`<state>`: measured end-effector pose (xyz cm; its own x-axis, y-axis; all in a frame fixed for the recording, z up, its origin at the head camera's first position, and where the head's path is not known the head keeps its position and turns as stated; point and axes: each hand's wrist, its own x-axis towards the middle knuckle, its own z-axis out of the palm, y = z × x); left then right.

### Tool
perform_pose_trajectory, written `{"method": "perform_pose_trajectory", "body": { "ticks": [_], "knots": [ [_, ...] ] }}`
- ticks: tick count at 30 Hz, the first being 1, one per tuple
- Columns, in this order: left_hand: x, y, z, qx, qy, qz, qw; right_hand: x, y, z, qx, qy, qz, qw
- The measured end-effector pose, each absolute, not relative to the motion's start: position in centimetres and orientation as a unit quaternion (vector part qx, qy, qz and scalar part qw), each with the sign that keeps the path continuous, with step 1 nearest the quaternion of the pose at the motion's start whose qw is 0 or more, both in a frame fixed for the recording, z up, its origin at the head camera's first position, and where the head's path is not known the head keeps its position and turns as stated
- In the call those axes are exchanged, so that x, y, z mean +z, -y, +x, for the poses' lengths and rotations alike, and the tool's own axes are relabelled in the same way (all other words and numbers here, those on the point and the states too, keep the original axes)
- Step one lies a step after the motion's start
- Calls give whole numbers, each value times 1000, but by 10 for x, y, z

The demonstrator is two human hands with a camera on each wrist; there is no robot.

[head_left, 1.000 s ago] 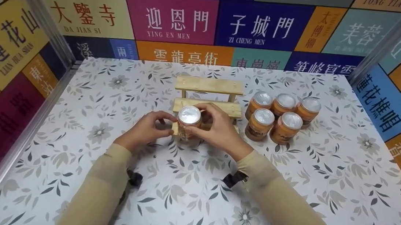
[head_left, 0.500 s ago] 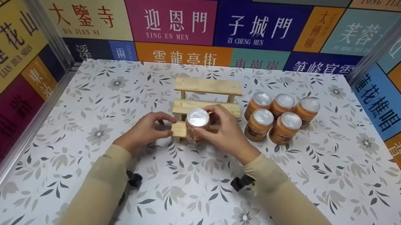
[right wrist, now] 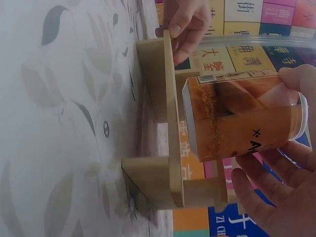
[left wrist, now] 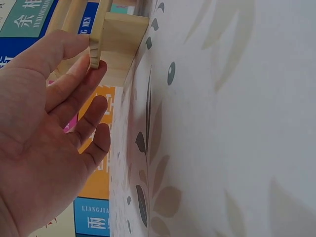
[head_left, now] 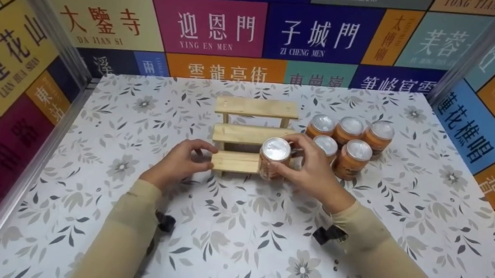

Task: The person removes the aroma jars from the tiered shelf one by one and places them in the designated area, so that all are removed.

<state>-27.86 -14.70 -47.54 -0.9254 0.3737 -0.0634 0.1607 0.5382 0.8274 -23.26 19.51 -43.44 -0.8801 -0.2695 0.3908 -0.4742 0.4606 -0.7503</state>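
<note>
A small three-step wooden stand (head_left: 257, 108) is at the middle of the table. My left hand (head_left: 184, 162) pinches the left end of its lowest step (head_left: 235, 161), thumb on one face and fingertips at the other, as the left wrist view shows; the other fingers hang loose. In my right hand (head_left: 313, 168) is an orange printed can (right wrist: 242, 116) with a silver top, gripped round its upper part. It is upright over the right end of the lowest step, and the right wrist view shows a narrow gap between its base and the board.
Several matching orange cans (head_left: 352, 160) stand close together just right of the stand, near my right hand. The floral table covering (head_left: 237, 247) runs back to a wall of coloured sign panels (head_left: 208, 24).
My right hand has carried the can rightward along the lowest step, from its left end to its right end. The left hand keeps its place at the step's left end.
</note>
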Motion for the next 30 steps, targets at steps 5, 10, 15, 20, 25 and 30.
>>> {"method": "perform_pose_trajectory", "body": {
  "ticks": [5, 10, 15, 20, 25, 30],
  "knots": [
    [-475, 146, -277, 468, -863, 143, 127, -430, -214, -227, 480, 843, 210, 125],
    [-474, 146, -277, 460, -868, 139, 122, -428, -234, -225, 465, 850, 192, 156],
    [-473, 147, -278, 455, -870, 141, 124, -421, -256, -220, 476, 847, 164, 169],
    [-474, 147, -279, 449, -874, 136, 125, -411, -276, -214, 486, 846, 126, 181],
    [-474, 146, -280, 449, -874, 141, 120, -402, -292, -209, 492, 839, 104, 208],
    [-475, 146, -279, 453, -871, 147, 121, -397, -307, -208, 483, 840, 85, 233]
  ]
}}
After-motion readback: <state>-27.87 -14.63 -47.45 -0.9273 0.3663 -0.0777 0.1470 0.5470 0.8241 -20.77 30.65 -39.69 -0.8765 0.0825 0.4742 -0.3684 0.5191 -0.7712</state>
